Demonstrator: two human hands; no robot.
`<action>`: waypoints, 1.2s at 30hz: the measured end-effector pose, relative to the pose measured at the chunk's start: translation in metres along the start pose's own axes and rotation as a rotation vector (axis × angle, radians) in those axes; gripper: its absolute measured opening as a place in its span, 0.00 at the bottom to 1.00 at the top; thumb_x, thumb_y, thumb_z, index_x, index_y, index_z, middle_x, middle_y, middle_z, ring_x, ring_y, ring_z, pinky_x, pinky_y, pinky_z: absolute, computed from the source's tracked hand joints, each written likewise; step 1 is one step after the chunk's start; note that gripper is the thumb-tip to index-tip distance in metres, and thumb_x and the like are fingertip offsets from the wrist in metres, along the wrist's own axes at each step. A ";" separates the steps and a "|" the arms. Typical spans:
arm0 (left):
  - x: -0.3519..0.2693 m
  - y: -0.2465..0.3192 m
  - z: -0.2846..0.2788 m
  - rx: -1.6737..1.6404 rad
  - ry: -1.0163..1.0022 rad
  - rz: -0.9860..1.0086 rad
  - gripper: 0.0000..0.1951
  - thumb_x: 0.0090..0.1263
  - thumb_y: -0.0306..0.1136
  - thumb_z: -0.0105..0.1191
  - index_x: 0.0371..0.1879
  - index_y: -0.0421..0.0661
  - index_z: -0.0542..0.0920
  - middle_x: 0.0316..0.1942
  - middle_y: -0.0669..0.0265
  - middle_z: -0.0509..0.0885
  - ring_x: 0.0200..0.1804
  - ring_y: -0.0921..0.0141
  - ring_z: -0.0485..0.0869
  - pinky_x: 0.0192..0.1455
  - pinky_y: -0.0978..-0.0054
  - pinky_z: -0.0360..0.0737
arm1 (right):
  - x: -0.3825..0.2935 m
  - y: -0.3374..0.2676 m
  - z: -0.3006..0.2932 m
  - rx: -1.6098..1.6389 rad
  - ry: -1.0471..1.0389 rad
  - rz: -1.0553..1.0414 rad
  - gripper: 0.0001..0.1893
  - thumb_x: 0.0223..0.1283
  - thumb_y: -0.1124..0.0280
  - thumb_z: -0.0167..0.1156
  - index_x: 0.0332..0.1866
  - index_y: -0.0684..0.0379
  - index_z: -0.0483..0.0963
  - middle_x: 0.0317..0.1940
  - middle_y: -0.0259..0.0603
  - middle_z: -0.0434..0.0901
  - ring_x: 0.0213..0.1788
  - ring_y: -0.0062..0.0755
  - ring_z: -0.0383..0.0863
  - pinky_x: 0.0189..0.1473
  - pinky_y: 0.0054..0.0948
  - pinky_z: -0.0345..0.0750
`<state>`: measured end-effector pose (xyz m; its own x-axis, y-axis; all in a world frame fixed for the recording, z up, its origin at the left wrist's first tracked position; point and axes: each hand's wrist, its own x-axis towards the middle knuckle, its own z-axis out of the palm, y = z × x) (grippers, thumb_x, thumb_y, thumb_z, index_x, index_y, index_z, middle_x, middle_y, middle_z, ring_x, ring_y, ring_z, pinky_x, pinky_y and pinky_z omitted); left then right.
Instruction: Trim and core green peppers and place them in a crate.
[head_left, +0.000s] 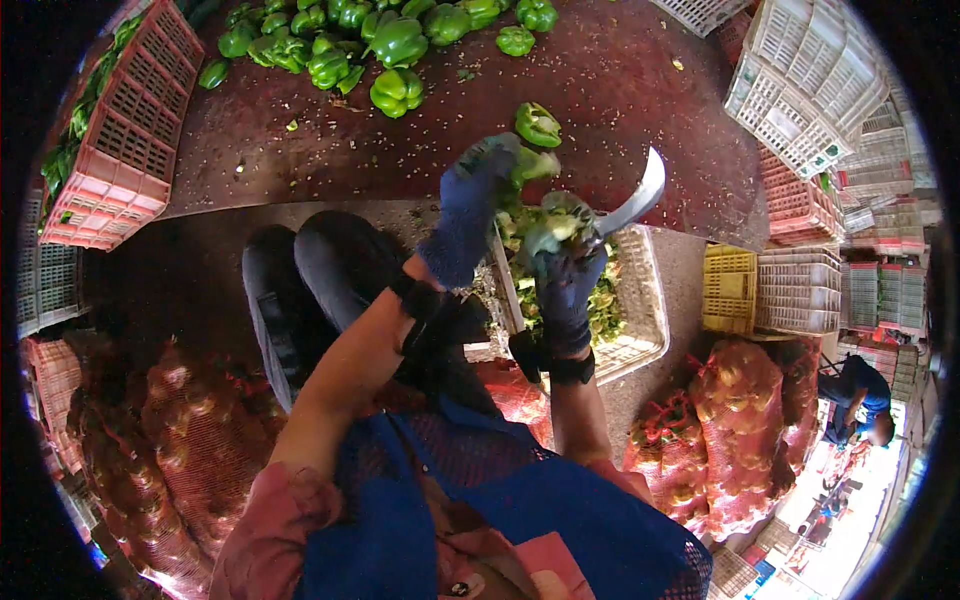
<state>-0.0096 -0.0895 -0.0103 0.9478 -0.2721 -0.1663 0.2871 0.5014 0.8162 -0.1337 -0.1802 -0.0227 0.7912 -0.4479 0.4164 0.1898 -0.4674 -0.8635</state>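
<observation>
My left hand (484, 180), in a blue work glove, is closed around a piece of green bell pepper (536, 166) at the table's near edge. To its right, my right hand (564, 255), gloved as well, grips a knife with a curved blade (641, 196) that points up and right. Some pale green pepper matter shows at the right fingers; how it is held is unclear. A cut bell pepper (538, 124) lies on the dark red table (322, 157) just beyond the hands. Whole green bell peppers (397, 41) are heaped at the far side. Beneath the hands, a white plastic crate (651, 289) holds pepper scraps.
A pink crate (124, 142) with green produce stands at the left. White crates (802, 82) are stacked at the right, above a yellow crate (729, 289). Red mesh sacks (739, 427) stand on both sides behind. A person (862, 397) bends over at the far right.
</observation>
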 end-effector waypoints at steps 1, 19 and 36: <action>0.008 -0.005 -0.006 -0.058 -0.025 -0.011 0.12 0.70 0.35 0.53 0.48 0.44 0.79 0.39 0.70 0.83 0.39 0.78 0.80 0.39 0.80 0.77 | -0.004 -0.007 0.003 0.144 0.048 0.035 0.26 0.54 0.68 0.63 0.56 0.60 0.62 0.43 0.37 0.74 0.42 0.25 0.76 0.41 0.24 0.77; 0.057 0.011 -0.045 -0.436 -0.033 -0.183 0.15 0.72 0.45 0.48 0.48 0.47 0.76 0.36 0.68 0.81 0.34 0.69 0.80 0.33 0.70 0.80 | 0.081 0.044 -0.020 -0.350 -0.059 0.266 0.20 0.57 0.62 0.64 0.53 0.59 0.75 0.34 0.46 0.84 0.35 0.36 0.83 0.38 0.33 0.77; 0.008 0.057 -0.067 -0.384 -0.223 0.013 0.15 0.71 0.35 0.49 0.52 0.40 0.75 0.44 0.60 0.81 0.47 0.65 0.80 0.52 0.68 0.77 | 0.156 0.143 0.009 -0.557 -0.352 -0.247 0.12 0.58 0.61 0.60 0.41 0.57 0.81 0.34 0.42 0.84 0.29 0.39 0.82 0.34 0.40 0.78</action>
<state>0.0237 -0.0080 -0.0017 0.9108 -0.4129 0.0007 0.3457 0.7634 0.5456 0.0220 -0.3097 -0.0843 0.9221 -0.0492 0.3838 0.1366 -0.8867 -0.4417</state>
